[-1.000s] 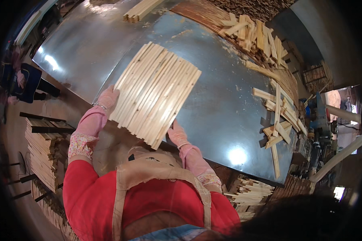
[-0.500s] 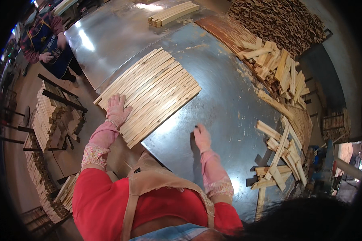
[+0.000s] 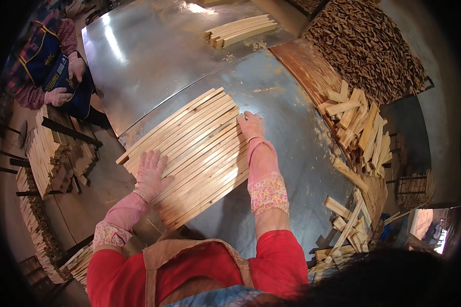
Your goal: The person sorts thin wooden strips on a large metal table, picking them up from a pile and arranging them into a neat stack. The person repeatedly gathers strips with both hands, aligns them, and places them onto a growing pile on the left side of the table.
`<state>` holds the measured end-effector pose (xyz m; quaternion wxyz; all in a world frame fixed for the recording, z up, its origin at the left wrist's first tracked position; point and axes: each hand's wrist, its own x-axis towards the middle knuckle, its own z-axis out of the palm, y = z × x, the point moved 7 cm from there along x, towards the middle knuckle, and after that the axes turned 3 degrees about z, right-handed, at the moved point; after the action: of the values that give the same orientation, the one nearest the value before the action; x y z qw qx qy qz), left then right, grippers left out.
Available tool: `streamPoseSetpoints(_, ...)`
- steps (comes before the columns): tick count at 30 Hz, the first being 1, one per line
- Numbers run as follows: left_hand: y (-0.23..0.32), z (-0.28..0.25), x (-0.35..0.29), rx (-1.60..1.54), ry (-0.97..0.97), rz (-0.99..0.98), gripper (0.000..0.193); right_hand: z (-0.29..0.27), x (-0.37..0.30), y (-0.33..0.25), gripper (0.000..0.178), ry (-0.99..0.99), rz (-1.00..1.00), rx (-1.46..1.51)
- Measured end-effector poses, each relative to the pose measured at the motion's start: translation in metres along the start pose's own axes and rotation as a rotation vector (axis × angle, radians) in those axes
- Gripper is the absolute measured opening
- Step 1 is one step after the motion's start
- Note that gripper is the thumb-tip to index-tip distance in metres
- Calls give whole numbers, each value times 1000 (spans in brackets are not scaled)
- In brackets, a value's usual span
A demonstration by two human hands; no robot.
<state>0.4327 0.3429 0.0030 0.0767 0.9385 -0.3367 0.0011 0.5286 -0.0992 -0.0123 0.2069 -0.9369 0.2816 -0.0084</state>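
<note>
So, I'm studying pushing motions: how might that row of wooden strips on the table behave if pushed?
The row of wooden strips would probably shift as separate pieces: seams and staggered ends show, no strap. Each slim strip looks fairly stiff, being wood. The shiny table likely lets them slide.

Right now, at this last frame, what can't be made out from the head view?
Head view: the parts of the wooden slats directly under the left hand, which covers them.
Head view: whether the right hand pinches anything; the detail is too small.
Head view: the head of the co-worker, cut off by the upper left rim.
Head view: the lower ends of some wooden offcuts, blocked by dark hair.
</note>
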Motion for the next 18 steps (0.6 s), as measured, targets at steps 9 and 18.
streamPoseSetpoints(9,5,-39,12,-101,162,57,60,-77,-22,-42,57,-109,161,462)
streamPoseSetpoints(18,2,-102,36,-495,-266,-181,46,-48,-150,83,51,127,213,798)
